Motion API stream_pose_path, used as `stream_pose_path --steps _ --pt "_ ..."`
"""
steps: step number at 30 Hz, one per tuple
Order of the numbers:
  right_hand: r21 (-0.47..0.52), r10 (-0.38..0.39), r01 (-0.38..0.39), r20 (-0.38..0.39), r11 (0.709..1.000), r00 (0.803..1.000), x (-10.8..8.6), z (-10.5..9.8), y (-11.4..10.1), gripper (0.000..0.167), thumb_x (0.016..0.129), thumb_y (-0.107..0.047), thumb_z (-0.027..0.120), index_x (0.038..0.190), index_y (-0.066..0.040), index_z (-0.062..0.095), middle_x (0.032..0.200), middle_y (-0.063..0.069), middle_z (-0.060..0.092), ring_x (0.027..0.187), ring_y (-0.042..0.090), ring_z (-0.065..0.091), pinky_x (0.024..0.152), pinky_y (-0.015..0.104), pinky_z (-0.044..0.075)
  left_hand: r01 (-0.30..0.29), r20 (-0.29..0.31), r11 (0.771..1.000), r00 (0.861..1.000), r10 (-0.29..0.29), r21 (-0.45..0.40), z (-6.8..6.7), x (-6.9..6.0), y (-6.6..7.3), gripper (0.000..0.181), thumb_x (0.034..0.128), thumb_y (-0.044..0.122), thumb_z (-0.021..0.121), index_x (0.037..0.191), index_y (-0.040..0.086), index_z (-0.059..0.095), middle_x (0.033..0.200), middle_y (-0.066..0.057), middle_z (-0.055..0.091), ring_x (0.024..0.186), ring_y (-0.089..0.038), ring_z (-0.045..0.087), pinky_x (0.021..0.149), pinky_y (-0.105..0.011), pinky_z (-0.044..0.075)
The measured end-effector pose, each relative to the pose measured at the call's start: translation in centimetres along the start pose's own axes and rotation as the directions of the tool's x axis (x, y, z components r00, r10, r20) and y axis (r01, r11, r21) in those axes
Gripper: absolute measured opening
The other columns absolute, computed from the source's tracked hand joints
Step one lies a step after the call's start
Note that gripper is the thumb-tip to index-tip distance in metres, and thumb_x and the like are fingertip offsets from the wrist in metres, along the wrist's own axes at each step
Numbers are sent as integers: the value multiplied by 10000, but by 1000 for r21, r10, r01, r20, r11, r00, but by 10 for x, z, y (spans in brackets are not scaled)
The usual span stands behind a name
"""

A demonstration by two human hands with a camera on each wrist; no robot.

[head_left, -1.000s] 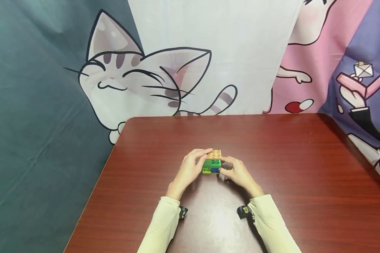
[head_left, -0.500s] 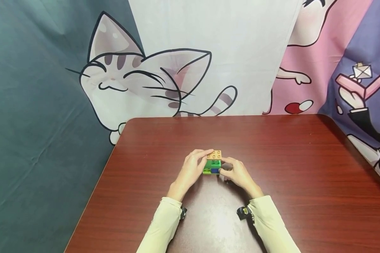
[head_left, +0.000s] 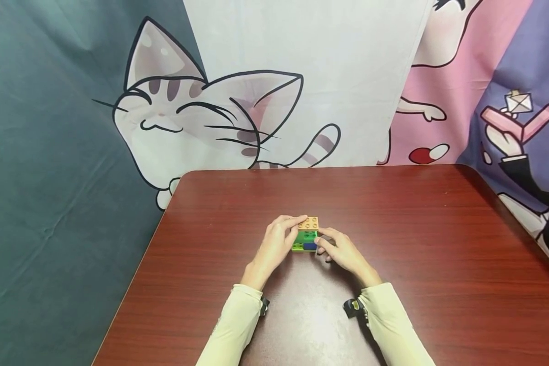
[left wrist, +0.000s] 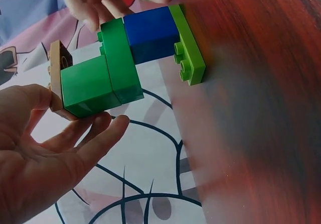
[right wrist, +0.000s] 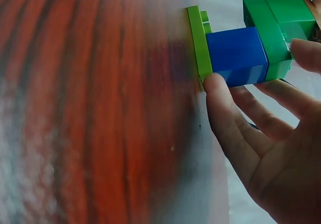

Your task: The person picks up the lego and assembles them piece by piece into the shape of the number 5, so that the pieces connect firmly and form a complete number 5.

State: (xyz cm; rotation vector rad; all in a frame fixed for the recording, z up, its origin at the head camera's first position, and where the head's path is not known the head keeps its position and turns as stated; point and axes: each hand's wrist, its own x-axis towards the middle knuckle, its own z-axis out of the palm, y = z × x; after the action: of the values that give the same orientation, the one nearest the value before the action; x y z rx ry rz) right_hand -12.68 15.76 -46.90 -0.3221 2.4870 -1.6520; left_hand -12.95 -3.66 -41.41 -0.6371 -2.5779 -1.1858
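A toy brick stack stands on the table: a lime green flat brick [right wrist: 199,45] at the bottom, then a blue brick [right wrist: 238,56], two green bricks [left wrist: 90,83] and a tan studded brick [head_left: 312,222] on top. My left hand [head_left: 274,244] holds the upper part from the left, thumb on the tan brick and fingers against the upper green brick. My right hand [head_left: 345,249] is around the right side lower down. Its thumb lies by the green studs, and one fingertip touches the lime brick's edge near the blue brick.
The stack stands on a dark red wooden table [head_left: 393,213]. A cloth backdrop [head_left: 347,61] with a cartoon cat hangs behind the far edge. Both wrists carry small black devices [head_left: 353,307].
My right thumb has moved up from the blue brick toward the green bricks. The left hand and the stack have stayed almost still; the head view has shifted slightly.
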Motion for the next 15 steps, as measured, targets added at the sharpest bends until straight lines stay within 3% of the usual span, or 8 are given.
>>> stream_pose_path --steps 4,9,13,15 --pt "98 21 -23 21 995 1000 0 0 -1 432 953 -188 538 1279 88 480 881 225 623 715 340 643 548 407 524 7 -13 1000 1000 -6 27 0 -1 -1 304 906 70 541 1158 172 678 1005 -28 630 938 -163 582 819 -331 466" --pt "152 14 -24 67 988 998 -5 -4 -19 424 965 -128 506 1283 142 430 806 307 604 704 462 598 561 518 497 8 -20 998 1000 -6 61 2 -1 -1 303 927 102 525 1174 205 667 1034 -19 614 957 -173 563 811 -357 464" --pt "154 26 -40 94 987 995 -10 -7 -28 388 973 -128 490 1274 113 452 804 323 587 673 452 582 572 532 495 22 -14 997 1000 -21 71 4 -3 -1 307 938 119 520 1187 232 658 1069 -16 607 979 -186 550 830 -373 453" --pt "166 31 -47 101 985 994 -10 -6 -23 383 976 -135 485 1278 99 454 804 324 582 657 427 578 569 526 498 26 -10 997 1000 -25 71 4 -3 -2 307 936 124 524 1189 236 657 1080 -15 609 973 -193 551 826 -375 452"
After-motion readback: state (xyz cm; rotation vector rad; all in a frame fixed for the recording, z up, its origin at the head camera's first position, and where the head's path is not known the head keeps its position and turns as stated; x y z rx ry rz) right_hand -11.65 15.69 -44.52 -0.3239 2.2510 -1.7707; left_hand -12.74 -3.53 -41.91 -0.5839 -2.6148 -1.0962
